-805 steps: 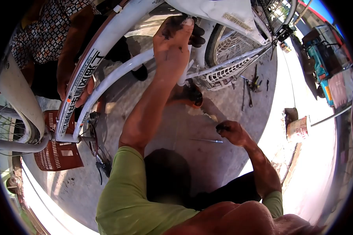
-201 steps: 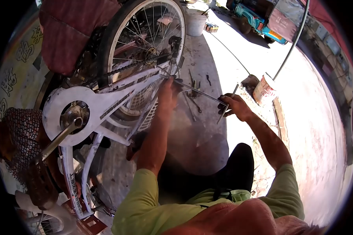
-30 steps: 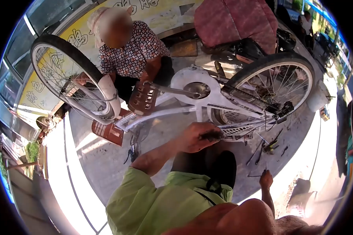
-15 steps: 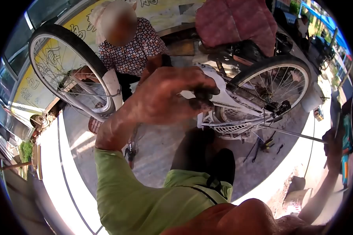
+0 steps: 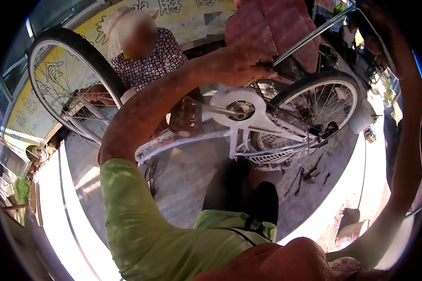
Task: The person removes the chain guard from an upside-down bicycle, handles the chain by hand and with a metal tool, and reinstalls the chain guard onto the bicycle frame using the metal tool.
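A white bicycle (image 5: 262, 110) stands upside down in front of me, its chain guard and crank (image 5: 215, 110) in the middle and a brown pedal (image 5: 185, 117) on the near side. My left hand (image 5: 248, 65) reaches over the frame, its fingers closed around the lower end of a long metal rod tool (image 5: 314, 35). The rod slants up to the right, where a thin crosspiece joins its top. My right hand (image 5: 380, 40), dark in shadow, is closed at that upper end. What the rod's lower tip touches is hidden by my left fingers.
A person in a patterned shirt (image 5: 147, 70) sits across from me, one hand near the raised left wheel (image 5: 72, 44). The other wheel (image 5: 316, 105) is at right. Several hand tools (image 5: 309, 175) lie on the ground. A red cover (image 5: 267, 30) is behind.
My right hand has swung up from the lower right, bringing the metal rod above the bicycle. My left hand has moved up and right to its end, uncovering the crank and pedal.
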